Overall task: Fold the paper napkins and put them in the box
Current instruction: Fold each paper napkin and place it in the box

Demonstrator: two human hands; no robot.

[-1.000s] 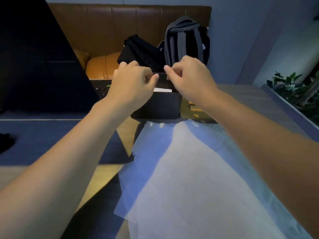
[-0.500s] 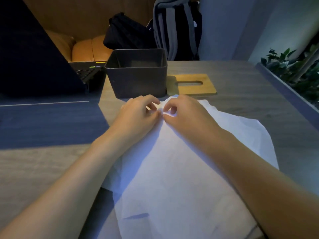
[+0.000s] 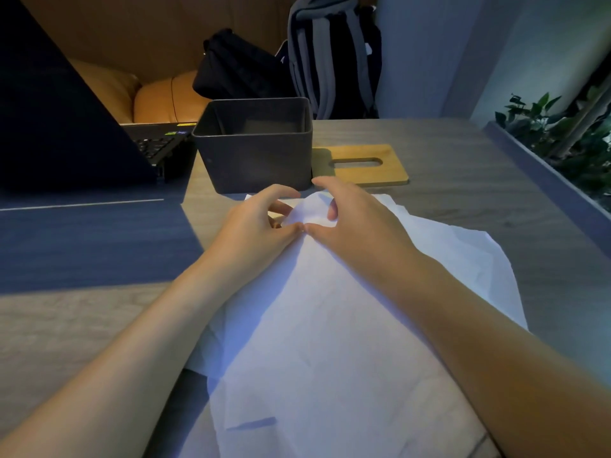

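A: Dim room, a leather sofa behind, and a wood-grain counter (image 3: 463, 206) with a loose spread of white paper napkins (image 3: 330, 342) on it. Where are the hands?

B: Both at the far edge of the top napkin. The left hand (image 3: 254, 226) and right hand (image 3: 357, 223) meet thumb to thumb, each pinching a raised bit of the sheet just in front of the fingers.

A: And the box?

B: The dark box (image 3: 258, 153) stands open just beyond the fingers, apart from the paper. Its wooden lid (image 3: 367, 163) lies flat past the right fingers. I can't tell how much is inside.

A: How will the paper handle?

B: Very light, soft and limp, I'd judge. It creases easily and could tear if tugged. Sheets may cling together, so pinching one layer at its far edge or corners and drawing it over gently seems best.

A: Anything else nearby?

B: A laptop (image 3: 66, 127) to the left of the left fingers.
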